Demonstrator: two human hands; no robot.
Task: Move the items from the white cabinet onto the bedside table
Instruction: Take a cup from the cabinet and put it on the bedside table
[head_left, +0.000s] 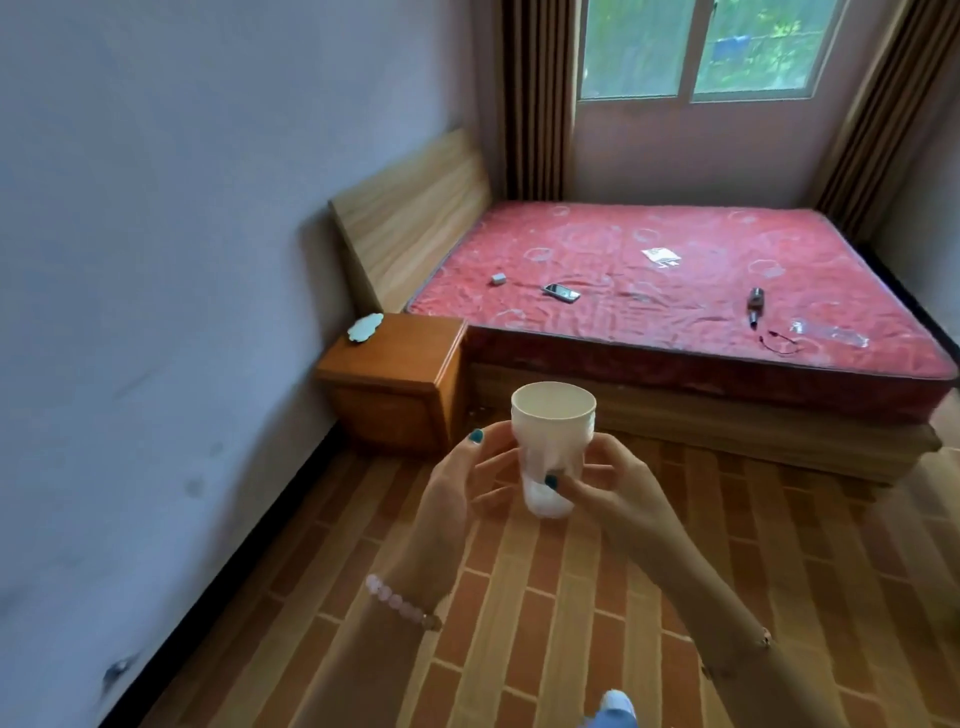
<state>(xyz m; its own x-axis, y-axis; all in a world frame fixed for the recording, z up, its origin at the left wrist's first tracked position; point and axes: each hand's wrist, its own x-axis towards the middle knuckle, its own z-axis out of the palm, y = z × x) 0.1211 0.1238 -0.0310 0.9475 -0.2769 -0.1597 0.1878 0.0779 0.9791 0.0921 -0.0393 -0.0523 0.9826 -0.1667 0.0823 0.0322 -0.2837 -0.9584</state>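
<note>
Head view: white cup (553, 441), upright, mid-air, fingers (496, 462) of left hand (457, 493) and right hand (618, 483) curled round it, short of the bedside bench (410, 345); best carried level, set on bare top.

Soft daylight comes from the window (634, 49) at 1 o'clock; the room is evenly lit, rather dim, with faint shadows. The cup (553, 431) at centre is fairly sharp. The wall (156, 260) at 9 o'clock is smeared and bluish, the floor (519, 623) at 6 o'clock is blurred, and the edges are bent by the lens.
</note>
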